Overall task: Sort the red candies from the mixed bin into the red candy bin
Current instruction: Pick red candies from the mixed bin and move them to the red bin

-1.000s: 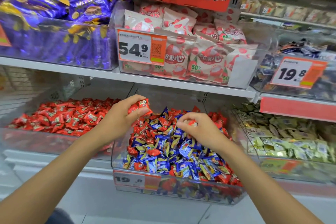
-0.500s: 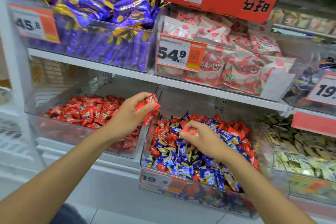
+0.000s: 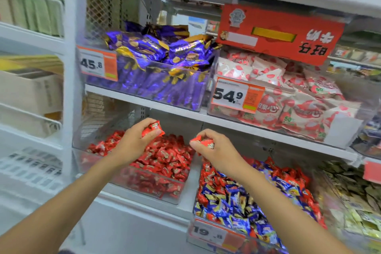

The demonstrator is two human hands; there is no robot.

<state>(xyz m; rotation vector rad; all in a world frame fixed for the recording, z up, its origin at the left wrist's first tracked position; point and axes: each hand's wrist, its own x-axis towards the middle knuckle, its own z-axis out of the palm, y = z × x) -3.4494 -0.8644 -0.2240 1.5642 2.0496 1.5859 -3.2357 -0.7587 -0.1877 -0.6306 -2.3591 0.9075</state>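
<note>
1. Pinching red candies (image 3: 153, 129), the left grip (image 3: 132, 144) hovers over the red candy bin (image 3: 144, 181); the right grip (image 3: 216, 150) pinches a wrapped candy (image 3: 204, 143) at the mixed bin's (image 3: 237, 239) left edge.
2. Drop step, I'd say: left fingers just open, right must cross leftward first.

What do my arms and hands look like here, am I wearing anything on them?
Nothing is worn that shows. The left hand and right hand are bare: no gloves, rings, watch or bracelet. The left forearm and right forearm are bare too, with no sleeve in view.
</note>
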